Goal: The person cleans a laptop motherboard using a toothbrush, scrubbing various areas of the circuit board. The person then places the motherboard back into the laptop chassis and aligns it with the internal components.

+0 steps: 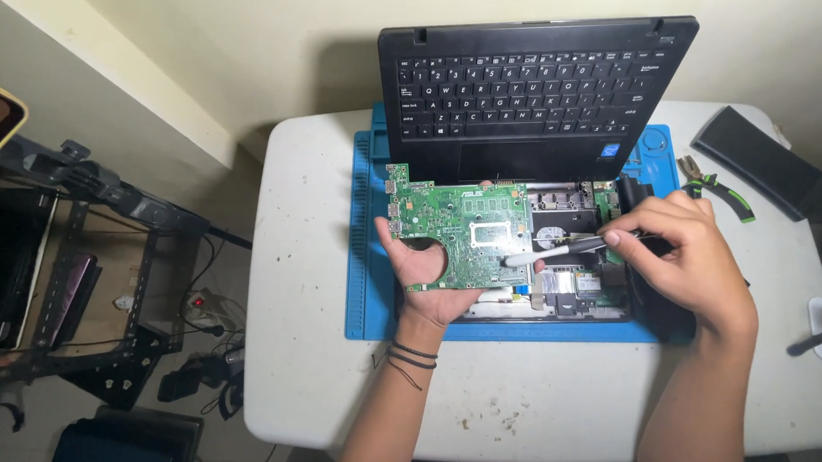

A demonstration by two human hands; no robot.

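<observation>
Motherboard (458,233): green circuit board, lifted and tilted up out of the opened laptop base (564,293); it sits above the left half of the base, over the blue work mat (366,261).
Left hand (428,282): palm up beneath the board, thumb curled through the round cut-out near its lower left edge, fingers spread behind it; this grip props the board from below and keeps its face turned to the camera.
Right hand (689,254): closed around a slim tool (562,247) with a dark handle and pale tip, pinched pen-fashion between thumb and fingertips, seemingly for fine control.
Tool tip: lies against the board's lower right area, just below the silver-framed rectangular socket; whether it truly touches cannot be told.
Laptop base: lies flat on the mat, its inner parts exposed to the right of the board.
Keyboard panel (535,89): black, standing upright at the back of the mat against the wall, clear of the working space.
Pliers (713,187): green-handled, lying on the desk (551,402) just beyond the right hand.
Desk: white, scuffed, carrying the mat.
</observation>
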